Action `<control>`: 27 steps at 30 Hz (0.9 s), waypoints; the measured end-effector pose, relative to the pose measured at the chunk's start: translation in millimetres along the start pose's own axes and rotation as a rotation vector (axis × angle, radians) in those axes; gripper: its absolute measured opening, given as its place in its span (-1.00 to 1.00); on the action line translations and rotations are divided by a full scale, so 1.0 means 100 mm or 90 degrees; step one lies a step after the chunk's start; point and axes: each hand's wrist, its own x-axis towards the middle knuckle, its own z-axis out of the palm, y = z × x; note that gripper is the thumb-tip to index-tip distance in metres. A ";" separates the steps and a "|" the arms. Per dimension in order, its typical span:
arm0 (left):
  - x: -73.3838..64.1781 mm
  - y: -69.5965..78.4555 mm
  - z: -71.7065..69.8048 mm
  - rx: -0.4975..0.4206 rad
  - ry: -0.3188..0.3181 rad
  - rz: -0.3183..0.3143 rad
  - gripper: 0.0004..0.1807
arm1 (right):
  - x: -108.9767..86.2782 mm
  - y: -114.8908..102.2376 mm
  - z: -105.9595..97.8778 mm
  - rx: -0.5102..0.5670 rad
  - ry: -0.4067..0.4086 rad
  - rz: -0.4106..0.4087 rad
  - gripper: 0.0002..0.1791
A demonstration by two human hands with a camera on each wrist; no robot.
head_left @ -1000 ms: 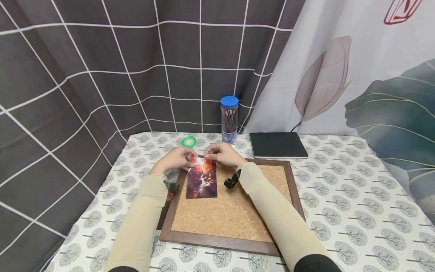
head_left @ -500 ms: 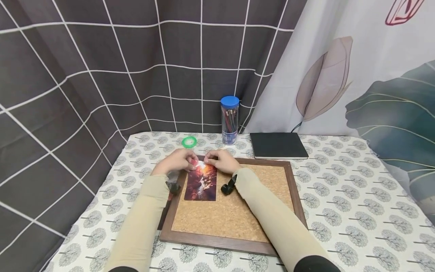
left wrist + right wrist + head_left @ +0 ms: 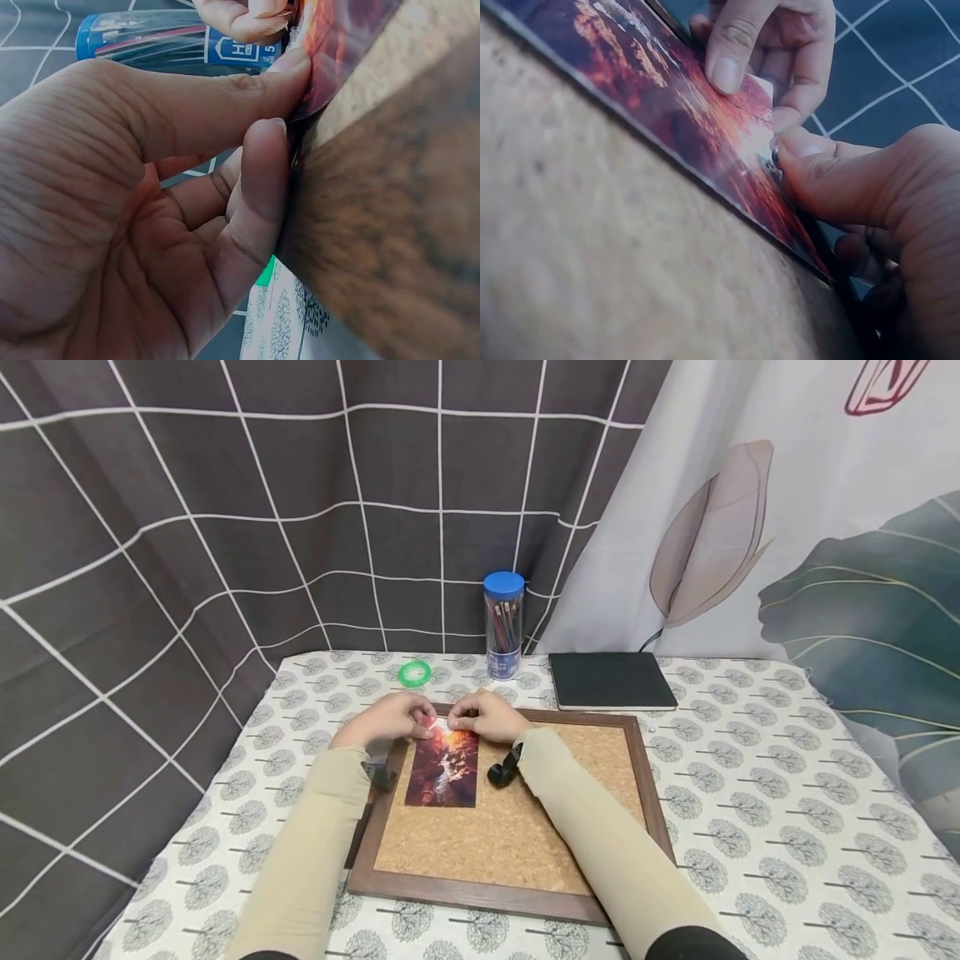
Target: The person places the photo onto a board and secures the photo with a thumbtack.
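Note:
A glossy photo print (image 3: 444, 772) in dark red and orange lies over the upper left part of a cork board (image 3: 487, 843) with a brown wooden frame. My left hand (image 3: 393, 717) pinches the photo's top left corner, its thumb (image 3: 289, 82) on the printed face. Close beside it, my right hand (image 3: 489, 714) is at the top edge. In the right wrist view, its thumb and finger pinch a small shiny metal thumbtack (image 3: 775, 154) against the photo; most of the thumbtack is hidden.
Behind the board are a green tape roll (image 3: 415, 673), a clear blue-lidded jar of pencils (image 3: 503, 631) and a black notebook-like slab (image 3: 612, 681). A tiny shiny piece (image 3: 652, 729) lies right of the board. Dark checked curtain (image 3: 300, 510) hangs behind the table.
The photo has shifted slightly toward me along the board. Both hands moved down with it at its top edge, and my right hand's wrist has lowered and come left.

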 end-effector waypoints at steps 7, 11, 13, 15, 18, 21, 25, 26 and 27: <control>0.05 -0.09 0.06 -0.014 -0.005 0.002 -0.69 | -0.01 0.02 0.05 -0.045 -0.003 -0.029 -0.88; 0.06 -0.06 0.03 -0.004 -0.003 0.001 -0.69 | 0.01 -0.01 0.01 -0.068 -0.015 -0.029 -0.86; 0.07 -0.06 0.02 -0.002 0.002 0.004 -0.70 | 0.03 -0.04 -0.01 -0.069 -0.011 -0.028 -0.86; 0.06 -0.06 0.02 0.000 0.006 0.009 -0.71 | 0.04 -0.04 0.00 -0.065 -0.004 -0.025 -0.87; 0.04 -0.07 0.03 -0.005 0.001 0.010 -0.72 | 0.03 -0.04 0.02 -0.059 -0.007 -0.014 -0.89; 0.05 -0.07 0.02 0.003 -0.003 0.019 -0.70 | 0.05 -0.04 0.01 -0.050 -0.009 -0.014 -0.89; 0.05 -0.09 0.02 0.035 0.003 0.046 -0.67 | 0.05 -0.02 0.03 -0.037 -0.004 -0.013 -0.89; 0.05 -0.09 0.02 0.042 0.005 0.052 -0.66 | 0.06 -0.02 0.03 -0.034 -0.003 -0.010 -0.89; 0.05 -0.10 0.02 0.047 0.005 0.058 -0.65 | 0.06 -0.01 0.04 -0.033 -0.002 -0.007 -0.89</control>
